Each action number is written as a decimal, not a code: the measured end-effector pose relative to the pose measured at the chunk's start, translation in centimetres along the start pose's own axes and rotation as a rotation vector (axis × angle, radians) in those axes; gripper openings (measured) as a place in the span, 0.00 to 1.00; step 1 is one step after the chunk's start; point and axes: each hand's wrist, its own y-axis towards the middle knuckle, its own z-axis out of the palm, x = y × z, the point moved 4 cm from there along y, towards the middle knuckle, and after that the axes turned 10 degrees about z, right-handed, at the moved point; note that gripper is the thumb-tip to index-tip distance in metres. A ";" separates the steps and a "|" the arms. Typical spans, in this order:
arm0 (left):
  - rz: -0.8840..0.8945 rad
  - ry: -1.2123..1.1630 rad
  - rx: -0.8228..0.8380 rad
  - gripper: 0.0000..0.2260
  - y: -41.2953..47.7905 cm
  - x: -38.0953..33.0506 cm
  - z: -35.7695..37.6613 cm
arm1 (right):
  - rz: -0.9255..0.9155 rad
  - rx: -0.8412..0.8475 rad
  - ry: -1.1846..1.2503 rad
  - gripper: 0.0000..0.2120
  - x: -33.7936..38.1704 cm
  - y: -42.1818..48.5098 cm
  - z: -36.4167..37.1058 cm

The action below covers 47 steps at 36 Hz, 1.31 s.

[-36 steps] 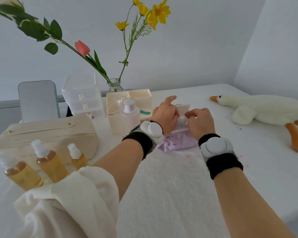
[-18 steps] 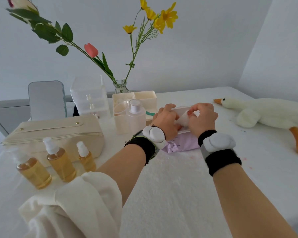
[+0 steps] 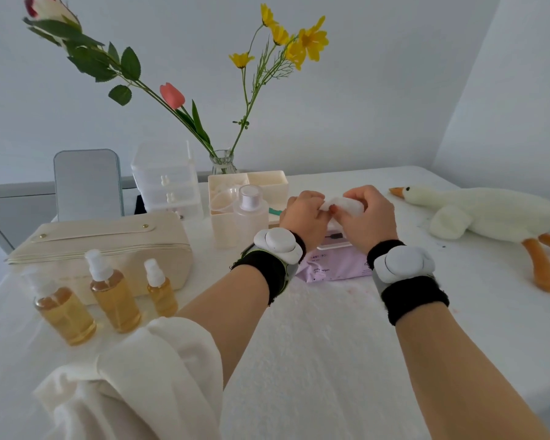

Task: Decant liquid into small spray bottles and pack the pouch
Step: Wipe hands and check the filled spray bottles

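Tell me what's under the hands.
A purple wipes pack lies on the table below them, its white dispenser top partly showing. The left hand and right hand pinch a white wipe above it. The hands cover the pack's far end.

We read only one legend, small print that seems to say "Baby Wipes", on the lilac wipes pack (image 3: 334, 268); its other markings are too small to read.

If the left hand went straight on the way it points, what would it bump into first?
Probably the right hand, which pinches the same crumpled white wipe just ahead of the left hand; depth is hard to judge.
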 end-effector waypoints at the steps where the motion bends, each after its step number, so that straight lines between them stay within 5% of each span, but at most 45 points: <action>1: -0.005 -0.020 -0.017 0.12 0.0 -0.2 -0.3 | -0.023 -0.012 -0.034 0.10 0.0 0.0 -0.1; 7: -0.064 -0.131 -0.128 0.07 -0.1 -0.5 -0.8 | -0.157 -0.082 0.070 0.05 0.8 0.2 -0.7; 15: -0.056 -0.145 -0.141 0.07 -0.8 -0.5 -1.4 | -0.092 -0.040 0.189 0.08 0.4 0.5 -0.4; 22: -0.047 -0.283 -0.266 0.12 -1.3 -0.8 -1.9 | -0.070 0.063 -0.089 0.02 -0.3 0.6 0.4; 31: -0.082 -0.318 -0.119 0.20 -2.1 -1.0 -1.3 | -0.021 -0.090 0.245 0.20 0.1 1.0 -0.9; 40: -0.118 -0.447 -0.098 0.09 -2.8 -2.0 -1.6 | 0.015 -0.046 0.324 0.25 0.6 1.1 -0.5; 42: -0.131 -0.506 -0.120 0.04 -2.9 -2.2 -1.8 | 0.033 -0.021 0.340 0.22 0.4 0.8 -0.5; 47: -0.174 -0.470 -0.137 0.12 -2.9 -1.1 -1.5 | 0.143 0.002 0.486 0.09 0.1 0.1 -0.6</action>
